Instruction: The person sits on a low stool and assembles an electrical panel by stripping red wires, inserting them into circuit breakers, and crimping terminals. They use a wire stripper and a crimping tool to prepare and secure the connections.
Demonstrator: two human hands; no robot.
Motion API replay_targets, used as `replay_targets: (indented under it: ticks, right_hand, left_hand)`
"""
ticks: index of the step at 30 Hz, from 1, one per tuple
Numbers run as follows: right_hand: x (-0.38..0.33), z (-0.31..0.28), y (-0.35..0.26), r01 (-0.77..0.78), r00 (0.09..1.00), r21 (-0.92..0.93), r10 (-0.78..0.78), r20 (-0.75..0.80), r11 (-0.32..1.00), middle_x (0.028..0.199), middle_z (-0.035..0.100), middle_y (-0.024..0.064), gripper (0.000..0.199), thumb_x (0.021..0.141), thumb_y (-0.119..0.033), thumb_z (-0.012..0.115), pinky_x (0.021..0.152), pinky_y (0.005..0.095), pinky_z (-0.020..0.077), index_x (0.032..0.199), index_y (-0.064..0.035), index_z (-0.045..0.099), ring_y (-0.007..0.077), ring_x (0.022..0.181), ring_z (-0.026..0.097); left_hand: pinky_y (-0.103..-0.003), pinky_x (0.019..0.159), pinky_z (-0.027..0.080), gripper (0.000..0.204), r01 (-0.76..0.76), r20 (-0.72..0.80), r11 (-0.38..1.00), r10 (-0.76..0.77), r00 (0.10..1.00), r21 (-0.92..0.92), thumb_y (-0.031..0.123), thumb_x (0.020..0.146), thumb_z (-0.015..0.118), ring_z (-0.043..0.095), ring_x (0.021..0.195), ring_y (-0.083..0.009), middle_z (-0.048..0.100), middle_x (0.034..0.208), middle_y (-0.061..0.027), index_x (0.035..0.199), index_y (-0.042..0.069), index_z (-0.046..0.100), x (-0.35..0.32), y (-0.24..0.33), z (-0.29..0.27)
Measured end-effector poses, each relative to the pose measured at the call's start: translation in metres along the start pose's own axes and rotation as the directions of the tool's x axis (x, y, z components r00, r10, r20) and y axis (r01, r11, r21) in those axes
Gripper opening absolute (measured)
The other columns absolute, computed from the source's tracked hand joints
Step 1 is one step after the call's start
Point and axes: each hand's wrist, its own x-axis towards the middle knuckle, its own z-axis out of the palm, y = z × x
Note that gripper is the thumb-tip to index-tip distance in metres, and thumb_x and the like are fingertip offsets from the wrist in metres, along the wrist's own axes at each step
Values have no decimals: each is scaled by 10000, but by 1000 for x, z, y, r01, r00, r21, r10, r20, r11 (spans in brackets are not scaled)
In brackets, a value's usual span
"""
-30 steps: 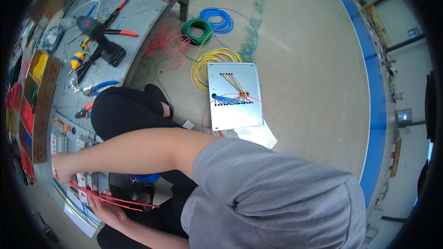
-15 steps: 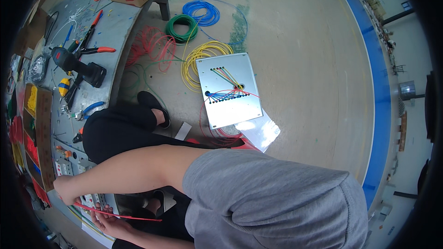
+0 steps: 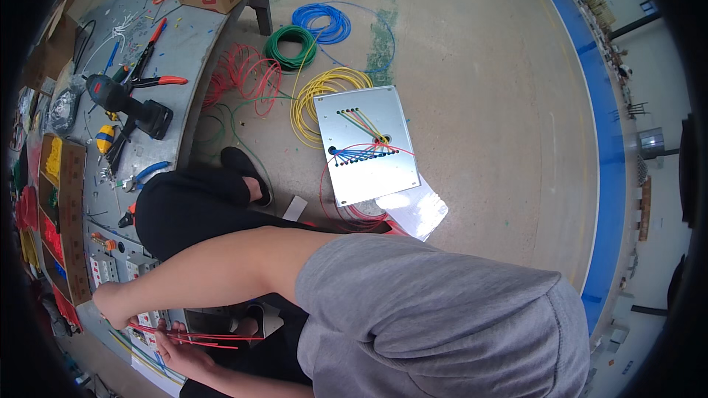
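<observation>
My left hand [image 3: 184,356], the lower of the two, has its fingers curled round several thin red wires [image 3: 214,337]. Their loose ends stretch right across my dark trousers and fan slightly apart. At the other end of the wires is my right hand [image 3: 112,305], bent down at the wrist with its fingertips closed where the wires begin; part of its fingers is hidden. Grey-white electrical components [image 3: 103,269] stand on the bench close by my right hand, and more of them [image 3: 138,265] sit beside my forearm. Yellow and green wires [image 3: 136,350] lie below my hands.
On the bench [image 3: 181,44] are a cordless drill [image 3: 129,107], red-handled pliers [image 3: 158,81] and blue-handled pliers [image 3: 147,175]. A divided cardboard box [image 3: 71,214] holds coloured small parts. Yellow [image 3: 317,88], green [image 3: 290,48] and blue [image 3: 322,22] wire coils lie on the floor near a wired metal panel [image 3: 369,184].
The red wires have spread from one tight line into separate strands, and their loose ends sit slightly higher. Both hands have shifted a little to the right.
</observation>
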Motion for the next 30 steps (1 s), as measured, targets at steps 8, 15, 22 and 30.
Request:
replay_targets:
  ticks: [8, 15, 22, 30]
  right_hand:
    - [5, 2, 4, -19, 999, -20, 19, 34, 1000, 880, 791, 82, 236, 744, -267, 763, 740, 372, 577, 901, -98, 814, 263, 822, 747]
    - [9, 3, 3, -18, 999, -5, 18, 40, 1000, 898, 795, 91, 213, 756, -252, 756, 747, 367, 582, 897, -105, 819, 254, 847, 749]
    - [-18, -12, 0, -87, 996, 193, 80, 45, 977, 780, 793, 55, 227, 835, -261, 758, 709, 309, 605, 839, -39, 803, 168, 728, 765]
    - [-28, -17, -4, -62, 997, 289, 46, 62, 955, 721, 784, 35, 228, 840, -172, 680, 636, 298, 608, 716, -6, 774, 131, 646, 753]
  left_hand:
    - [-337, 863, 577, 399, 80, 139, 992, -66, 988, -102, 297, 1076, 629, 692, 953, -209, 690, 1195, -127, 1252, -62, 637, 0, 2, -7]
    - [-339, 870, 588, 417, 86, 166, 991, -68, 984, -104, 302, 1081, 618, 699, 969, -212, 677, 1228, -134, 1273, -68, 623, 1, 0, -16]
    - [-343, 866, 595, 411, 90, 157, 991, -74, 985, -96, 294, 1076, 625, 701, 968, -216, 679, 1241, -142, 1269, -69, 630, 6, -4, -14]
    - [-338, 862, 593, 387, 69, 167, 991, -50, 985, -112, 275, 1078, 623, 706, 943, -219, 684, 1219, -138, 1250, -71, 636, 4, 1, -14]
